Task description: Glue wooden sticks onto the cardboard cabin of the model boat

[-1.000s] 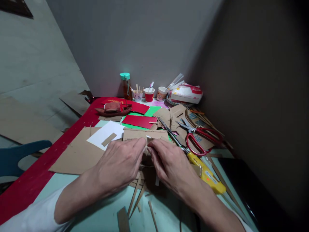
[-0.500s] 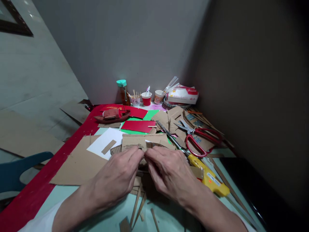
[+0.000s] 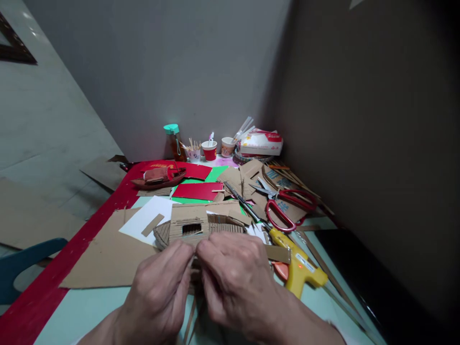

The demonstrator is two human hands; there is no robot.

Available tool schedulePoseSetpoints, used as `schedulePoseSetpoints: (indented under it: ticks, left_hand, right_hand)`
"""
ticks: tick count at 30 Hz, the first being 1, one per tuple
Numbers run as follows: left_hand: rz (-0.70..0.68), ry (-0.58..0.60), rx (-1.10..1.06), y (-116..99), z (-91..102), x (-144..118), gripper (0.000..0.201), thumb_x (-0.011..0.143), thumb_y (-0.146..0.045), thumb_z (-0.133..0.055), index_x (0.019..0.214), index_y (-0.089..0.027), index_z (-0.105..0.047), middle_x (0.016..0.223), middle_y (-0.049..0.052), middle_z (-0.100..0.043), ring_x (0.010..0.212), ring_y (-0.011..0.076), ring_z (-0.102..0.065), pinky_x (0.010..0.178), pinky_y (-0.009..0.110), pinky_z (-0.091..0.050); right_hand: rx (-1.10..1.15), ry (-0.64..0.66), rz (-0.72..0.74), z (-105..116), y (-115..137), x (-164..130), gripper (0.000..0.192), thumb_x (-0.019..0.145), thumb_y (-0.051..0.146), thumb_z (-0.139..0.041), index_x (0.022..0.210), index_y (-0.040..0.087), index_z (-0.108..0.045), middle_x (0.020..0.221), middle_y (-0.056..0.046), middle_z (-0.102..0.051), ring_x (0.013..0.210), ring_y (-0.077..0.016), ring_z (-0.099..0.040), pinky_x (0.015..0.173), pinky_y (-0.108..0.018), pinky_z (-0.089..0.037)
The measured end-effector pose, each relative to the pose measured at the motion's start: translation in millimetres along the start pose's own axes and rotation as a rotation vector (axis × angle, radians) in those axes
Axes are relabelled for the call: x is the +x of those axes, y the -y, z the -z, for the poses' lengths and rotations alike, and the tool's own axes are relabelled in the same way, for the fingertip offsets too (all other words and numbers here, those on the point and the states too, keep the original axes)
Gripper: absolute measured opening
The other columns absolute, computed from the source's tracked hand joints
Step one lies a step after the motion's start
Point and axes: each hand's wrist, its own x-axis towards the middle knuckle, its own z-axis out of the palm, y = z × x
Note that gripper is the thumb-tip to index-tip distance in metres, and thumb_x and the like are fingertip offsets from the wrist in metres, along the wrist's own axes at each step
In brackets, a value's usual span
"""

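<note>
Ribbed matt cardboard model (image 3: 205, 229), smooth plastic glue gun (image 3: 301, 265), shiny metal scissor blades (image 3: 266, 190).

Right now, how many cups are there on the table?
3, in a row toward the back: a pale cup on the left, a red cup in the middle and a peach cup on the right. Any behind other things would be hidden.
</note>
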Motion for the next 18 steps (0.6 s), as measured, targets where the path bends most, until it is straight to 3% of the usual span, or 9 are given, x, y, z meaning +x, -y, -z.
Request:
schedulePoseSetpoints:
  ticks: [6, 10, 14, 18]
  left_hand:
    - [0.018, -0.018, 0.021, -7, -7.4, -3, 0.031, 0.088, 0.005, -0.042, 0.079, -0.024, -0.044, 0.061, -0.004, -0.049, 0.047, 0.0127, -0.050, 0.048, 0.025, -0.041]
    - [0.045, 0.028, 0.001, -2, -9.4, 1, 0.031, 0.091, 0.002, -0.040, 0.078, -0.024, -0.047, 0.062, -0.002, -0.053, 0.051, 0.0150, -0.054, 0.049, 0.026, -0.044]
    - [0.065, 0.158, -0.095, 14, 4.3, 13, 0.028, 0.099, -0.005, -0.037, 0.081, -0.021, -0.052, 0.068, 0.000, -0.060, 0.057, 0.0139, -0.061, 0.055, 0.022, -0.048]
    - [0.077, 0.336, -0.186, 22, 20.9, 22, 0.029, 0.104, -0.014, -0.040, 0.084, -0.021, -0.060, 0.068, -0.003, -0.063, 0.057, 0.0120, -0.061, 0.055, 0.020, -0.048]
  right_hand:
    - [-0.076, -0.031, 0.021, -14, 4, -9, 0.020, 0.083, 0.009, -0.047, 0.072, 0.017, -0.062, 0.062, -0.002, -0.054, 0.055, -0.0185, -0.041, 0.053, -0.035, -0.026]
    - [-0.071, 0.029, 0.039, -12, -2, -9, 0.021, 0.084, 0.008, -0.045, 0.076, 0.015, -0.064, 0.066, -0.005, -0.058, 0.057, -0.0194, -0.043, 0.055, -0.036, -0.026]
    - [0.038, 0.188, -0.003, 6, -13, 2, 0.018, 0.076, 0.004, -0.048, 0.080, 0.015, -0.062, 0.067, 0.000, -0.057, 0.056, -0.0157, -0.041, 0.053, -0.032, -0.027]
    - [0.181, 0.339, -0.143, 17, -17, 10, 0.024, 0.093, 0.007, -0.051, 0.072, 0.020, -0.051, 0.060, 0.006, -0.047, 0.052, -0.0108, -0.035, 0.053, -0.026, -0.029]
